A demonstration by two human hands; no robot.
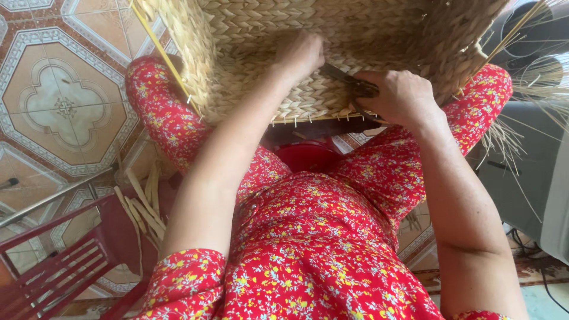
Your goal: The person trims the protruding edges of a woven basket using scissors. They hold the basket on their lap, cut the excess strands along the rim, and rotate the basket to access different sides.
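A large woven straw basket (255,35) rests against my knees, its plaited side facing me. My left hand (299,56) presses flat on the weave near the lower middle. My right hand (400,98) grips dark scissors (349,86), whose blades point left along the basket's surface toward my left hand. A thin yellow frame rod (163,56) runs down the basket's left edge. I sit with legs apart in red floral clothes.
A red plastic stool (305,155) shows between my knees. A dark red slatted chair (56,266) stands at lower left on the patterned tile floor (59,106). Cut straw strips (142,207) lie beside it. Loose straw ends (510,142) and a grey object are at the right.
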